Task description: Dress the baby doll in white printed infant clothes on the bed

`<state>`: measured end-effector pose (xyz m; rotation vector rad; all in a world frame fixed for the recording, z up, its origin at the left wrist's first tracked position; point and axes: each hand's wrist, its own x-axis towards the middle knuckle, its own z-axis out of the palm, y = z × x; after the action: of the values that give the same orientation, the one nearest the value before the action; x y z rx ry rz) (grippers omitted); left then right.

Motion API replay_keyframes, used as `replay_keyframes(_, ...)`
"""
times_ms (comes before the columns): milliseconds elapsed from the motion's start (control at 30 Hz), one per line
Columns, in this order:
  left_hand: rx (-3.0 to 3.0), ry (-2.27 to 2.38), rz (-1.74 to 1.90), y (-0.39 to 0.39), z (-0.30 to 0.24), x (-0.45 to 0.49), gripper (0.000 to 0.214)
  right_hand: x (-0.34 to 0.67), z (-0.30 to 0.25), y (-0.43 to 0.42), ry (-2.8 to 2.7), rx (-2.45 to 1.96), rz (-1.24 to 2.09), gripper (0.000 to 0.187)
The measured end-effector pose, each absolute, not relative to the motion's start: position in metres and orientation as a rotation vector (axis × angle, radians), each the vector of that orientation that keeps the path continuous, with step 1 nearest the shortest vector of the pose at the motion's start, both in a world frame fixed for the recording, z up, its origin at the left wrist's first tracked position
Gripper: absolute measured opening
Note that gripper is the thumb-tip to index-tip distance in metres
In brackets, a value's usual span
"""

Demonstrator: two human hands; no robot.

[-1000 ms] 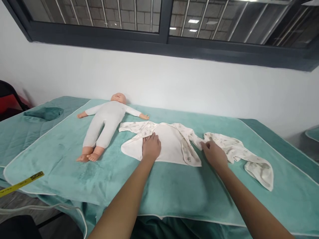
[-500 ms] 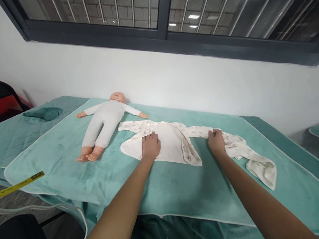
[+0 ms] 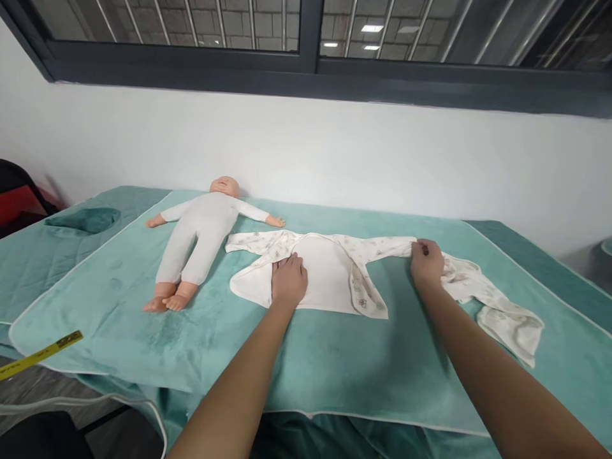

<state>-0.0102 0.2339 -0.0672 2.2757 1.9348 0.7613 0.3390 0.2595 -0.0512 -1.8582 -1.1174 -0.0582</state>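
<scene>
And here in the middle of the frame is the little printed shirt [image 3: 329,274], lying opened out on the green cover [image 3: 335,370], its pale inside facing up! The left hand [image 3: 289,280] is palm down on it, just left of the frame's centre, fingers laid out flat and close together, holding nothing between them. Over to the right of centre, the right hand [image 3: 427,262] is closed, pinching the end of the shirt's right-hand sleeve [image 3: 388,247] between thumb and fingers, and that sleeve runs out nearly straight! The opposite sleeve [image 3: 248,242] points to the left, its cuff close by the doll's leg. One front panel [image 3: 366,293] lies folded at an angle, its corner towards the lower right.

Just beyond the right hand, a second printed garment [image 3: 507,312] sprawls crumpled towards the right edge; whether the fingers touch it, I cannot tell. Up at centre left lies the doll [image 3: 205,220] in its white suit, on its back, arms out wide, feet towards the lower left, head near the white wall [image 3: 306,153]. A dark window frame [image 3: 310,73] spans the top, bars behind the glass, and down at lower left there's a yellow strip [image 3: 43,354] above a pale cable [image 3: 71,400]!
</scene>
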Motion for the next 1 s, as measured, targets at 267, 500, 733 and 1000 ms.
replay_keyframes(267, 2.277, 1.93, 0.749, 0.235, -0.067, -0.01, 0.031, 0.332, -0.054, 0.25, -1.116, -1.849, -0.046, 0.037)
replay_keyframes(500, 2.249, 1.925, 0.728, 0.235, -0.066, -0.011, 0.03, 0.294, -0.047, 0.241, -1.837, -1.903, -0.126, 0.04)
replay_keyframes(733, 2.08, 1.794, 0.927, 0.23, -0.062, -0.008, 0.027, 0.282, -0.057, 0.234, -1.774, -2.267, -0.111, 0.05)
replay_keyframes(1000, 1.919, 1.78, 1.155, 0.249, -0.031, -0.071, 0.05, 0.281, -0.059, 0.234, -1.769, -2.352, -0.088, 0.056)
